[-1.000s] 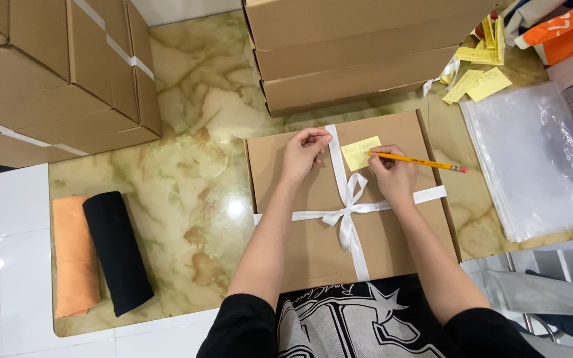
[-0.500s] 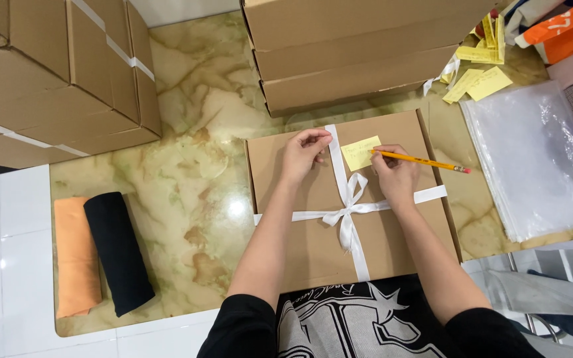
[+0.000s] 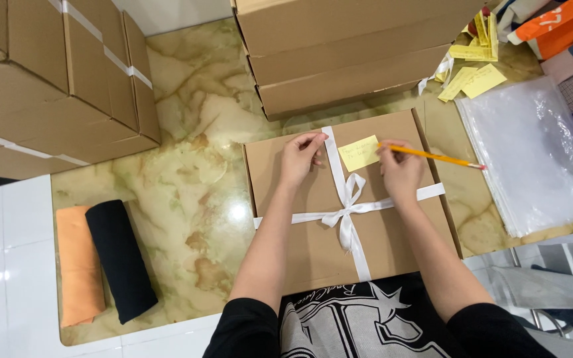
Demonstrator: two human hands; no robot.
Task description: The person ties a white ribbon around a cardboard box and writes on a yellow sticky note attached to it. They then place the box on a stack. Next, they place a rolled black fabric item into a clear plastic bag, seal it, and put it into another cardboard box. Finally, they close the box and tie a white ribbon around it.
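Note:
A flat brown cardboard box (image 3: 300, 238) lies on the marble floor in front of me, tied with a white ribbon (image 3: 345, 211) knotted in a bow at its middle. A yellow sticky note (image 3: 358, 152) is stuck on the lid, right of the ribbon. My left hand (image 3: 300, 158) rests on the lid, fingertips touching the ribbon's upper strand. My right hand (image 3: 400, 171) sits beside the note and holds a yellow pencil (image 3: 432, 156) with its tip near the note's right edge.
Stacked cardboard boxes stand at the left (image 3: 54, 79) and behind (image 3: 346, 59). Rolled black cloth (image 3: 121, 260) and orange cloth (image 3: 79, 265) lie at the left. Clear plastic bags (image 3: 538, 152) and loose yellow notes (image 3: 472, 79) lie at the right.

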